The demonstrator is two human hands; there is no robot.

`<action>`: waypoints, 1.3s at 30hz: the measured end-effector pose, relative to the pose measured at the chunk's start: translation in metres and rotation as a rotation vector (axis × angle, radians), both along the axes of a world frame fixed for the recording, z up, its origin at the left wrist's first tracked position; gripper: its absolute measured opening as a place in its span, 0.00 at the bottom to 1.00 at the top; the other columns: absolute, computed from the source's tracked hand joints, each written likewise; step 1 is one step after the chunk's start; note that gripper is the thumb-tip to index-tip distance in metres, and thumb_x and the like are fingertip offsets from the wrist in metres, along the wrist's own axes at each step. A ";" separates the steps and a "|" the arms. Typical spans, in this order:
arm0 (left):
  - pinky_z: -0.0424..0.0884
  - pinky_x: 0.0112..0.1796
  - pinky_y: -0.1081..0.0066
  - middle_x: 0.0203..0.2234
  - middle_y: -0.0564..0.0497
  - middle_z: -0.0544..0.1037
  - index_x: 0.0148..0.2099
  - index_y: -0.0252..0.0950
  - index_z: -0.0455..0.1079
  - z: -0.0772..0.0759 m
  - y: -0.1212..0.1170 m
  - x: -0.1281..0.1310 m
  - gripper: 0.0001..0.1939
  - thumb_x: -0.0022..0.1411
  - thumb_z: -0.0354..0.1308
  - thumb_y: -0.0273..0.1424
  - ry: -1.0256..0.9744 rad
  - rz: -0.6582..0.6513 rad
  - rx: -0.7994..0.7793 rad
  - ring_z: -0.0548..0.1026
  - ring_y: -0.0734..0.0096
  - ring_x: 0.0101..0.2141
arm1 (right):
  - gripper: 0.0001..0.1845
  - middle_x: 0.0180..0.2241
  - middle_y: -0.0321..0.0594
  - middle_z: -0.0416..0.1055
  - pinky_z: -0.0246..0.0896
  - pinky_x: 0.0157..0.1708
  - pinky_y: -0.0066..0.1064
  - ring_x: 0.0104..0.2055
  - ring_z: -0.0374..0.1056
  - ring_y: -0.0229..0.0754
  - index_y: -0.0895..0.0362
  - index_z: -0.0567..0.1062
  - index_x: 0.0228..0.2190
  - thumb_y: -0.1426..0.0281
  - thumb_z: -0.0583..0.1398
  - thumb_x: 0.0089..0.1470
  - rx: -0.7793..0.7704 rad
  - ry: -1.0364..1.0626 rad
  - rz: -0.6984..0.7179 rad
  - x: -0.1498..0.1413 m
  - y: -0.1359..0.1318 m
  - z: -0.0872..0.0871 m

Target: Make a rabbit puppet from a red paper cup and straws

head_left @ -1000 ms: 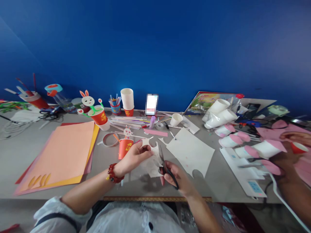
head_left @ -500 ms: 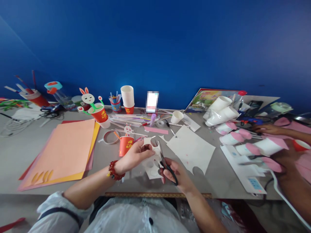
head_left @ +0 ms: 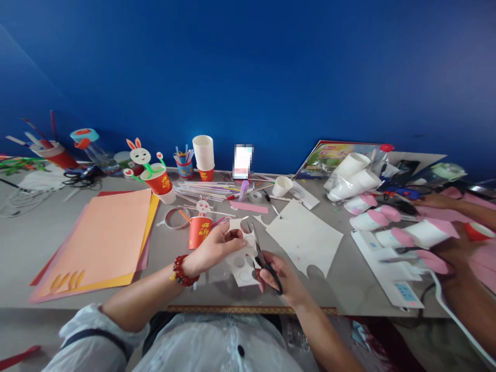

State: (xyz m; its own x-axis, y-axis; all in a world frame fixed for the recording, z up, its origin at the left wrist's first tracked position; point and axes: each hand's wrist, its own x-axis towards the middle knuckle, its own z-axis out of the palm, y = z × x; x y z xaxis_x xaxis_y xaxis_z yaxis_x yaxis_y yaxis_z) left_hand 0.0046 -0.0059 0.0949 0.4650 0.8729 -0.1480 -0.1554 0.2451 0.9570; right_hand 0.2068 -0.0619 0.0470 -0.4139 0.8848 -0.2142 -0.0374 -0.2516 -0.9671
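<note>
My left hand (head_left: 215, 248), with a red bead bracelet at the wrist, pinches a piece of white paper (head_left: 242, 257) with round holes cut in it, held above the table's front edge. My right hand (head_left: 281, 276) grips black scissors (head_left: 262, 258), their blades against the paper's right side. Just behind the left hand stands a red paper cup (head_left: 199, 231) with a small bunny cutout on top.
Orange and yellow paper sheets (head_left: 104, 240) lie at left, a large white sheet (head_left: 304, 237) at right. Straws, stacked white cups (head_left: 203, 152), a bunny cup craft (head_left: 155, 178) and a tape roll (head_left: 176, 218) fill the back. Another person's hands (head_left: 451, 248) work among pink-eared white cups at far right.
The camera tipped slightly, so the table sits a little higher in view. The scissors have crept along the paper. The other person's far hand moved left toward the cups.
</note>
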 end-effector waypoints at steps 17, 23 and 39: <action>0.68 0.32 0.73 0.30 0.53 0.74 0.40 0.34 0.70 0.001 0.001 -0.001 0.20 0.49 0.70 0.39 -0.049 0.010 -0.061 0.72 0.74 0.30 | 0.29 0.19 0.30 0.62 0.46 0.20 0.26 0.19 0.57 0.33 0.56 0.67 0.28 0.42 0.63 0.46 0.050 -0.022 0.010 0.001 0.002 -0.001; 0.66 0.31 0.74 0.29 0.54 0.72 0.38 0.33 0.70 -0.001 0.002 -0.004 0.16 0.53 0.68 0.38 -0.009 -0.016 -0.018 0.70 0.75 0.29 | 0.29 0.17 0.30 0.63 0.43 0.20 0.27 0.18 0.55 0.33 0.55 0.66 0.26 0.42 0.63 0.46 0.045 -0.045 0.005 0.000 0.003 0.004; 0.62 0.30 0.74 0.28 0.53 0.71 0.38 0.32 0.70 0.003 0.006 -0.008 0.14 0.56 0.65 0.38 0.062 -0.069 0.051 0.68 0.77 0.29 | 0.30 0.15 0.27 0.59 0.43 0.18 0.25 0.16 0.53 0.30 0.55 0.63 0.26 0.42 0.63 0.46 0.064 -0.045 0.025 0.003 0.005 0.002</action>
